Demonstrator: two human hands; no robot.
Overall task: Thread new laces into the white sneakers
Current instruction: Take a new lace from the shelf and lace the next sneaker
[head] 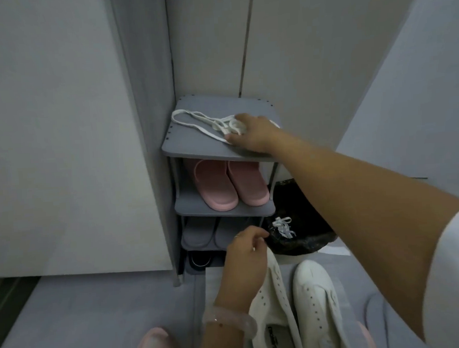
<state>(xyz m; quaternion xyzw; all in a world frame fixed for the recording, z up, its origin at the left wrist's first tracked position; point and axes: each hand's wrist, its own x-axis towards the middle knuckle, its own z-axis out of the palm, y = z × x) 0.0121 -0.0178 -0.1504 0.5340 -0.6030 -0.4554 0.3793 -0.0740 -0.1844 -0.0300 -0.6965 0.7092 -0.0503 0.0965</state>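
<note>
The gray shoe rack [194,143] stands in the corner. Two white sneakers [315,303] lie unlaced below you, the left one held in your left hand [244,264]. Your right hand [253,134] grips the white laces [206,122] on the rack's top shelf.

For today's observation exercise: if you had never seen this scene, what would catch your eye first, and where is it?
First, the right hand reaching onto the top shelf of the grey shoe rack, touching loose white laces. Next, the unlaced white sneakers on the floor in front, the left hand over one. Then the pink slippers on the second shelf.
</note>
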